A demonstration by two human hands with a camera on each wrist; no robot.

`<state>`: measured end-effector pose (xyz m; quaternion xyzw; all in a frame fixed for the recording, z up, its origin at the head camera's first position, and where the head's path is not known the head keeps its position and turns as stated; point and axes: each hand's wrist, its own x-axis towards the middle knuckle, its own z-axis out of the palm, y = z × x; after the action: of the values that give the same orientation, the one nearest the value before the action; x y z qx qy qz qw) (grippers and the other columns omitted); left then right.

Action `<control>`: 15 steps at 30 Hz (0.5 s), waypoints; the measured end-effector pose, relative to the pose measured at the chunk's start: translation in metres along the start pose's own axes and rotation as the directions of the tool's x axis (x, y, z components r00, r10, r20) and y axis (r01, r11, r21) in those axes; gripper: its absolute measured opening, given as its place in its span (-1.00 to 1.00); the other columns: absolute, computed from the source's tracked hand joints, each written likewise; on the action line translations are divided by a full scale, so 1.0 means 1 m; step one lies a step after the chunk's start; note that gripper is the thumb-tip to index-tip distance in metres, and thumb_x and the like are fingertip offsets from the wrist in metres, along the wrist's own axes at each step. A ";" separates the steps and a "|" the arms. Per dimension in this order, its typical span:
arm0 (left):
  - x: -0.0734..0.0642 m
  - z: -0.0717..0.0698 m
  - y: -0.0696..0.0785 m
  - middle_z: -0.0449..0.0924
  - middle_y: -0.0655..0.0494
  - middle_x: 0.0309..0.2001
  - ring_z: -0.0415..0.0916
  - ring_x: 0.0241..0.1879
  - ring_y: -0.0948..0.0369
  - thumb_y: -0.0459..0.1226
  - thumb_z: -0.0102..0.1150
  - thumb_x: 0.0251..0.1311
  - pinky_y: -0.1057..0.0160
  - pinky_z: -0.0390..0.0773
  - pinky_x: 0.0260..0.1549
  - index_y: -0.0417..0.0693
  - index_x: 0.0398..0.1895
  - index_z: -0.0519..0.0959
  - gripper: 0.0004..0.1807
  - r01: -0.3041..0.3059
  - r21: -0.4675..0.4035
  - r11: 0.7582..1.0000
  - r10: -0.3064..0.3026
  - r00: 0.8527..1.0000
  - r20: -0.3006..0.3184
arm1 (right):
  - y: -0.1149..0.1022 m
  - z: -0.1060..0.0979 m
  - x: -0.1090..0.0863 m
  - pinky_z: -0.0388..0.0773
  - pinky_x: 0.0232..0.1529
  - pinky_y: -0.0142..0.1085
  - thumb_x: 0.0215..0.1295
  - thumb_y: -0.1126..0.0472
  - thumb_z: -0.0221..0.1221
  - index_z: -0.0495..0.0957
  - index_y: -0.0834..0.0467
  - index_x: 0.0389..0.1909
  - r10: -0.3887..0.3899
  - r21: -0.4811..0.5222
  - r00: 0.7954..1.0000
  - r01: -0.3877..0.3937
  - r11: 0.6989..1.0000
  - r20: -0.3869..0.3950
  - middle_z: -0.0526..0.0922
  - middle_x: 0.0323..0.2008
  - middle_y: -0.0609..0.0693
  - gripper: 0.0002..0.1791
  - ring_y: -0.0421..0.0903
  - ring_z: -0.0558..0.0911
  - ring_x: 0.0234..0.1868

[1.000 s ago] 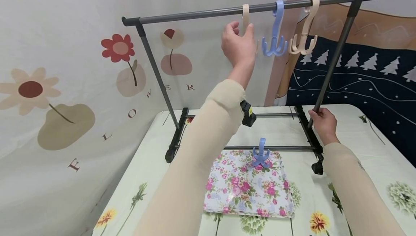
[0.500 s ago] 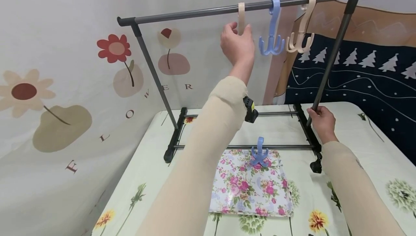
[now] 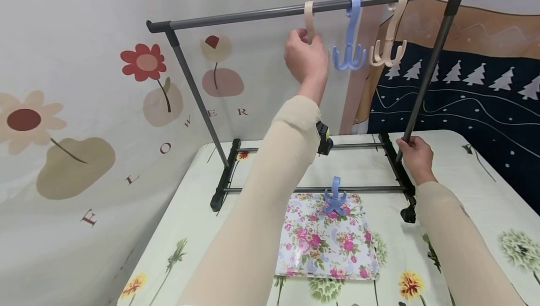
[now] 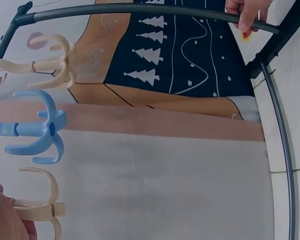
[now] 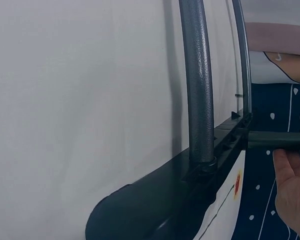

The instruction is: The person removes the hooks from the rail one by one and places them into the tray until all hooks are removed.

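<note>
three hooks hung from the top bar (image 3: 240, 17) of the rack, and from my distant seat i could see why each sat as it did: every bent upper end was looped over the tube, so its prongs dropped free underneath. the left hand (image 3: 307, 55) had its fingers curled round the lower part of the nearer cream hook (image 3: 309, 18), the leftmost of the three; i took that grip, below the loop, as a way of guiding the hook without crowding the bar. the left wrist view showed me its prongs poking out past the fingers. to its right came the blue hook (image 3: 351, 32), then the far cream hook (image 3: 394, 22), both hanging untouched, spaced so that their prongs did not meet.

low on the right upright (image 3: 426, 81), just above the black foot (image 3: 393, 160), the right hand (image 3: 417, 156) was clamped on the tube. i judged that it was there to steady the frame, since tugging at the light top could rock it.

on the bench (image 3: 211, 259), the floral mat (image 3: 320, 254) lay in front of the rack with a loose blue hook (image 3: 335, 204) on its back edge; i couldn't tell whether that hook touched the lower bar (image 3: 367, 189).
</note>
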<state>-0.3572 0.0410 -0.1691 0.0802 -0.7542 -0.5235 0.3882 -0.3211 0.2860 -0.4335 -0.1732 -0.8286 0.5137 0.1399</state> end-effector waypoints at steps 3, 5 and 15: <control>0.002 -0.001 0.000 0.58 0.26 -0.37 0.49 -0.35 0.34 -0.25 0.33 0.20 0.40 0.46 -0.31 -0.02 -0.16 0.64 -0.84 0.000 0.006 1.000 0.000 1.000 0.002 | -0.001 0.001 -0.001 0.33 0.11 0.08 0.53 -0.09 -0.03 0.40 0.30 0.21 0.011 0.014 1.000 -0.011 1.000 -0.010 0.51 0.18 0.27 -0.45 0.14 0.41 0.08; 0.003 -0.003 0.000 0.58 0.27 -0.37 0.49 -0.35 0.35 -0.25 0.32 0.22 0.39 0.46 -0.31 -0.01 -0.16 0.64 -0.85 0.003 0.012 1.000 -0.003 1.000 0.007 | -0.001 0.001 -0.002 0.32 0.11 0.08 0.54 -0.08 -0.02 0.41 0.29 0.19 0.011 0.017 1.000 -0.011 1.000 -0.015 0.51 0.17 0.26 -0.47 0.14 0.41 0.09; 0.010 -0.015 0.006 0.67 0.24 -0.27 0.57 -0.30 0.33 -0.24 0.29 0.26 0.39 0.50 -0.31 0.01 -0.19 0.68 -0.90 -0.012 0.067 0.998 0.011 1.000 0.018 | -0.001 0.001 0.001 0.36 0.05 0.04 0.54 -0.08 -0.02 0.42 0.29 0.19 0.011 -0.007 1.000 -0.011 1.000 -0.017 0.52 0.16 0.25 -0.48 0.12 0.42 0.07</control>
<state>-0.3523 0.0276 -0.1571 0.0843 -0.7751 -0.4964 0.3817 -0.3228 0.2855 -0.4330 -0.1827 -0.8282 0.5100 0.1435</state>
